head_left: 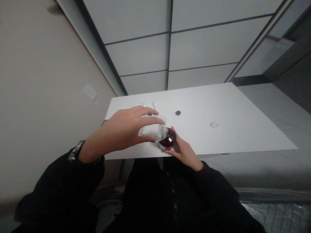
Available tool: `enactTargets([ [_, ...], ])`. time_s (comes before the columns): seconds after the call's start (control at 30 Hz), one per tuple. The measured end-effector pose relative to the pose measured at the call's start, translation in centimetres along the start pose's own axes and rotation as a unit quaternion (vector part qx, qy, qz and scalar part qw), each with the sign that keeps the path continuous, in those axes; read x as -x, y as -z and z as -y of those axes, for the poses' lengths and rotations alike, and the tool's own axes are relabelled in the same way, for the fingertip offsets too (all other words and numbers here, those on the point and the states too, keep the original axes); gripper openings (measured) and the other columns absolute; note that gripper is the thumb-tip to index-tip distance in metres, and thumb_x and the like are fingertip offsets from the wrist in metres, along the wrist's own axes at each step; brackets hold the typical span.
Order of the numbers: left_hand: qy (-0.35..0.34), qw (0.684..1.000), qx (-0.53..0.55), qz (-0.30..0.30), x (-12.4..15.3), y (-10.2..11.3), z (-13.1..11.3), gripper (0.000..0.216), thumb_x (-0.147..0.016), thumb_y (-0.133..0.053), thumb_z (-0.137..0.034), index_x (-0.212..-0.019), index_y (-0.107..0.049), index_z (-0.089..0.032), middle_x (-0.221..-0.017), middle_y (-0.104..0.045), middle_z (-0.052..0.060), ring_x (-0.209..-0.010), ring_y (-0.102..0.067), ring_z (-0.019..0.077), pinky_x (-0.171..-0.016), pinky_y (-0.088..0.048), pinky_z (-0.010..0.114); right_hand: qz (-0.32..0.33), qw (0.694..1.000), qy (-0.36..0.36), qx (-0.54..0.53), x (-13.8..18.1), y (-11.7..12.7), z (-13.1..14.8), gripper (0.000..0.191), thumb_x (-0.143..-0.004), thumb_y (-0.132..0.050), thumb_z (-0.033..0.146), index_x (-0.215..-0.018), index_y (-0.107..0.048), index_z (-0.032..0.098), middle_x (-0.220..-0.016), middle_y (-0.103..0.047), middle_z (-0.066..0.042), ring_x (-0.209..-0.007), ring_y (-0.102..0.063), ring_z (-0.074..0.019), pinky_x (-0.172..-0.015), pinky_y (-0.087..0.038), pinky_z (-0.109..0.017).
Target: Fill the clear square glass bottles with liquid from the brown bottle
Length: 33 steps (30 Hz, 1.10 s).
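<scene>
1. Your left hand is partly closed, palm down, thumb and fingers curved round a clear bottle. A watch or bracelet sits at that wrist.
2. The clear bottle is tipped nearly flat, its neck pointing to your right. The level of anything inside it cannot be read.
3. Your right hand is curved round the side of a dark red bottle, thumb on the near side, a finger on the far side.
4. The dark red bottle is near the near edge of the white surface, left of that edge's middle. Whether its base bears on the surface cannot be told.
5. The neck of the clear bottle is at the mouth of the dark red bottle; contact between them cannot be confirmed.
6. A dark round cap lies beyond both bottles, closer to the far edge than to the near one.
7. A pale, flat lump lies right of the cap, well in from the right edge.
8. Small clear pieces lie beyond your left hand, toward the far left corner; their form is indistinct.
9. A socket plate is on the wall past the left edge.
</scene>
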<state>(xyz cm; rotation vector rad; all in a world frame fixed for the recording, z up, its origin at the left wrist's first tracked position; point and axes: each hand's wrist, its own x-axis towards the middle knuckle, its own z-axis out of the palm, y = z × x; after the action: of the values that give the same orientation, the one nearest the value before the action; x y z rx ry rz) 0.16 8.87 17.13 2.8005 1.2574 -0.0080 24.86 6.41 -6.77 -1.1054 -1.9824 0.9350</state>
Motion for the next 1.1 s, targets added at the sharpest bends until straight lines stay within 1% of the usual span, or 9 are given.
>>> enactTargets([
  [0.2, -0.016, 1.000, -0.001, -0.007, -0.1, 0.2, 0.1, 0.043, -0.096, -0.076, -0.046, -0.137, -0.068, -0.036, -0.149, -0.066, 0.004, -0.134, -0.064, 0.0294, -0.102, -0.053, 0.037, 0.002, 1.000, -0.002, -0.005, -0.1, 0.1, 0.2, 0.109, -0.092, -0.080, 0.042, -0.174, -0.009, 0.035, -0.175, -0.036, -0.009, -0.155, -0.047, -0.0386, -0.124, -0.045, -0.062],
  [0.5, -0.025, 1.000, -0.005, -0.004, -0.3, 0.6, 0.0, 0.041, -0.098, -0.074, -0.046, -0.136, -0.069, -0.035, -0.149, -0.067, 0.004, -0.135, -0.064, 0.0291, -0.104, -0.053, 0.037, -0.004, 1.000, 0.005, 0.002, -0.1, 0.0, 0.1, 0.111, -0.091, -0.081, 0.040, -0.174, -0.008, 0.037, -0.174, -0.040, -0.009, -0.152, -0.051, -0.0396, -0.122, -0.047, -0.062],
  [0.63, -0.029, 0.999, -0.018, -0.009, -0.3, 0.8, -0.1, 0.041, -0.098, -0.073, -0.046, -0.137, -0.068, -0.034, -0.149, -0.067, 0.005, -0.135, -0.064, 0.0285, -0.103, -0.053, 0.037, -0.004, 1.000, 0.008, 0.002, -0.1, 0.0, -0.1, 0.111, -0.091, -0.081, 0.042, -0.174, -0.008, 0.036, -0.174, -0.038, -0.010, -0.152, -0.051, -0.0400, -0.121, -0.048, -0.063],
  [0.83, -0.029, 0.999, -0.036, -0.002, -0.3, 1.2, -0.3, 0.042, -0.098, -0.075, -0.046, -0.137, -0.068, -0.034, -0.149, -0.067, 0.005, -0.135, -0.064, 0.0283, -0.100, -0.053, 0.036, -0.005, 1.000, 0.011, 0.002, -0.1, 0.0, 0.0, 0.111, -0.092, -0.080, 0.043, -0.174, -0.006, 0.038, -0.175, -0.037, -0.009, -0.151, -0.052, -0.0397, -0.120, -0.049, -0.063],
  [1.1, -0.039, 0.998, -0.047, 0.005, -0.5, 1.5, -0.5, 0.043, -0.096, -0.077, -0.043, -0.137, -0.068, -0.034, -0.150, -0.066, 0.005, -0.135, -0.063, 0.0293, -0.099, -0.053, 0.037, -0.006, 1.000, 0.012, 0.000, -0.1, 0.0, 0.0, 0.109, -0.092, -0.080, 0.043, -0.174, -0.008, 0.037, -0.175, -0.037, -0.009, -0.153, -0.050, -0.0396, -0.121, -0.048, -0.062],
])
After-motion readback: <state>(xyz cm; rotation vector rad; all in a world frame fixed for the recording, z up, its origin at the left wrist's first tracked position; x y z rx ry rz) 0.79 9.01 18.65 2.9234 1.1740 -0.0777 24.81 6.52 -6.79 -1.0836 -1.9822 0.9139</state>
